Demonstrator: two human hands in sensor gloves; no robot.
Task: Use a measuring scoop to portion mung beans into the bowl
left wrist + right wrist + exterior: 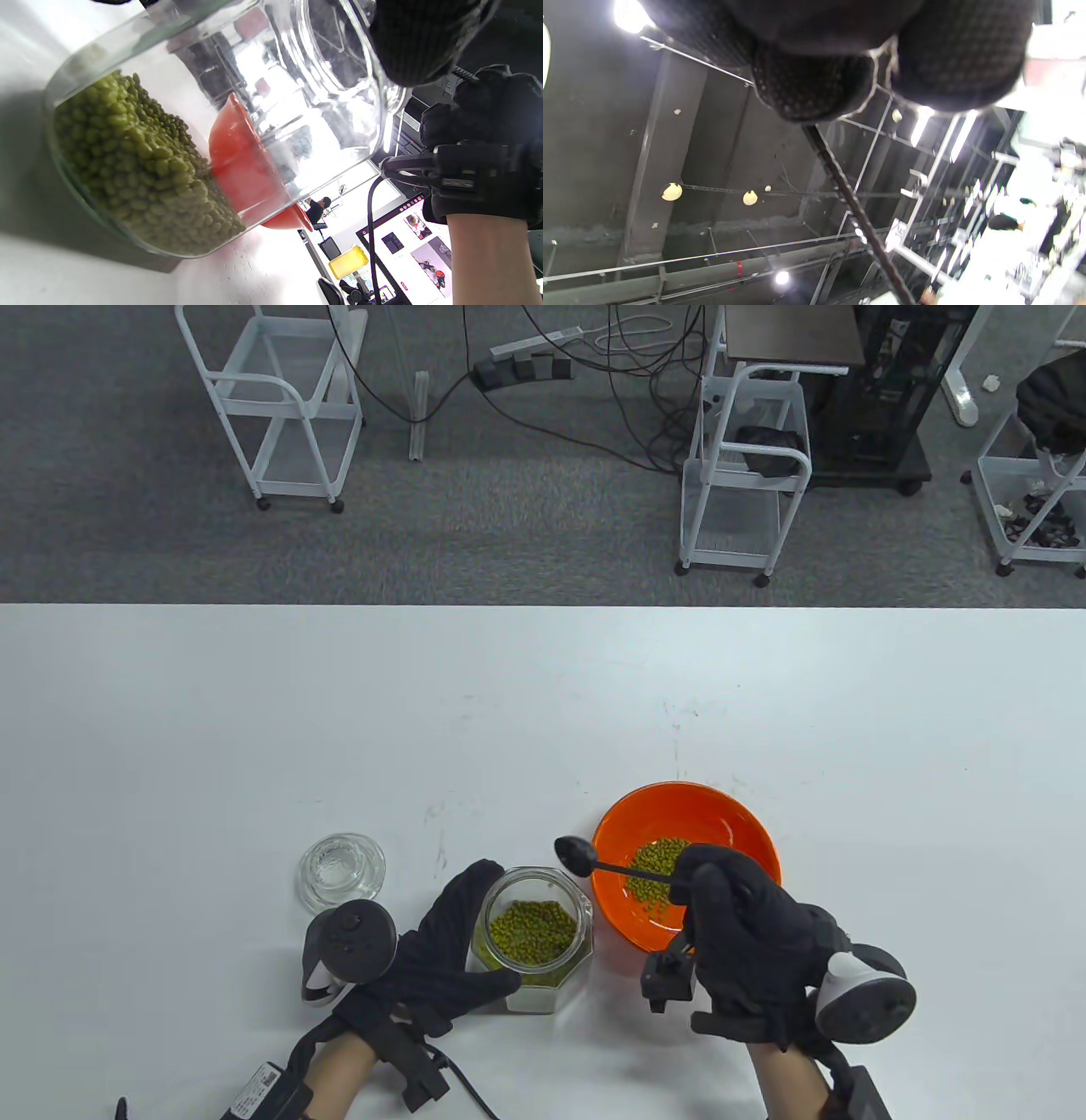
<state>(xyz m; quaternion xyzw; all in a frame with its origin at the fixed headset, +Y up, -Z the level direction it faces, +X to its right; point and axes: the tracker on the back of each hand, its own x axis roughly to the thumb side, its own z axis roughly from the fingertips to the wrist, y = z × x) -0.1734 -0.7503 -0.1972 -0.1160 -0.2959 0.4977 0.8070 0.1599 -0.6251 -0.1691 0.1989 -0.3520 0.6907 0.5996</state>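
Observation:
A glass jar (534, 937) partly filled with mung beans (530, 931) stands near the table's front edge, and my left hand (445, 950) grips its left side. Through the jar (212, 127) in the left wrist view I see the green beans (140, 169) and the orange bowl (242, 169) behind. The orange bowl (738, 831) with some beans (657, 875) in it sits right of the jar. My right hand (738, 933) pinches the handle of a black measuring scoop (577, 854). The scoop's head hangs between jar and bowl, above the table. In the right wrist view only the thin handle (857, 207) shows.
The jar's clear glass lid (341, 871) lies on the white table (543, 712) left of my left hand. Beyond the table's far edge stand white carts (280, 398), cables and a power strip (526, 356) on grey carpet.

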